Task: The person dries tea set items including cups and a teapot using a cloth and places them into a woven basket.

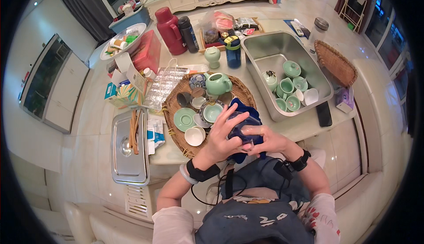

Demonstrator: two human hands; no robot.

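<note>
Both hands meet over the near edge of a round wicker tray (pixel 171 127). My left hand (pixel 220 140) curls its fingers round a shiny, see-through glass vessel (pixel 236 131); its exact shape is hidden. A dark blue cloth (pixel 247 108) hangs about it, and my right hand (pixel 271 141) grips this cloth against the glass. On the tray stand a pale green teapot (pixel 218 84), a green saucer (pixel 184 119), white cups (pixel 193 137), a blue-and-white patterned piece (pixel 197 81) and a green cup (pixel 213 111) just beyond my left fingers.
Right of the tray, a deep metal basin (pixel 261 89) holds green and white tea ware. A phone (pixel 323 114) lies by the table edge. To the left is a metal lid (pixel 128 149) with wooden tongs (pixel 134 131). A red thermos (pixel 170 31) and blue bottle (pixel 233 52) stand behind.
</note>
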